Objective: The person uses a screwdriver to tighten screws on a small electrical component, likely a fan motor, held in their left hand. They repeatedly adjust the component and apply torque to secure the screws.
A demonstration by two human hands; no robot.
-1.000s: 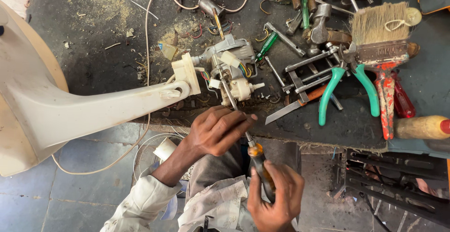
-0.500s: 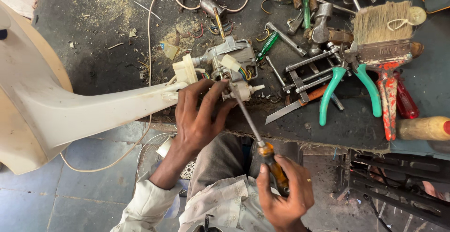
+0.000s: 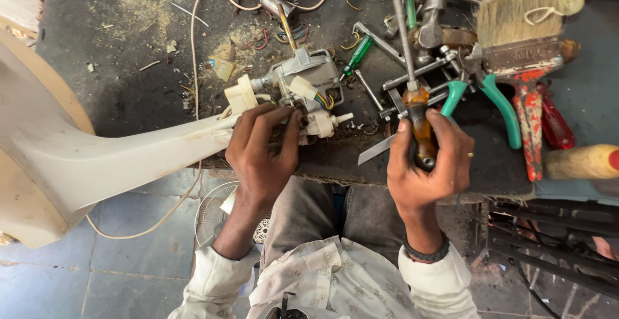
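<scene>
My left hand (image 3: 263, 153) grips the end of a cream plastic fan neck (image 3: 129, 158) where it meets a small grey motor assembly (image 3: 304, 77) with white connectors and coloured wires. My right hand (image 3: 425, 164) is closed around the amber handle of a long screwdriver (image 3: 412, 100). Its steel shaft points up and away over the tool pile, apart from the motor.
On the dark, dusty workbench (image 3: 129, 80) lie green-handled pliers (image 3: 487, 96), a wide paintbrush with a red handle (image 3: 519, 32), a red-handled tool (image 3: 554, 122), a wooden handle (image 3: 580, 162), and loose metal tools. A cream cable (image 3: 193, 55) loops across. Tiled floor lies below.
My right hand has swung the screwdriver away from the motor to the right, its tip now over the tools. The left hand has shifted down onto the fan neck end.
</scene>
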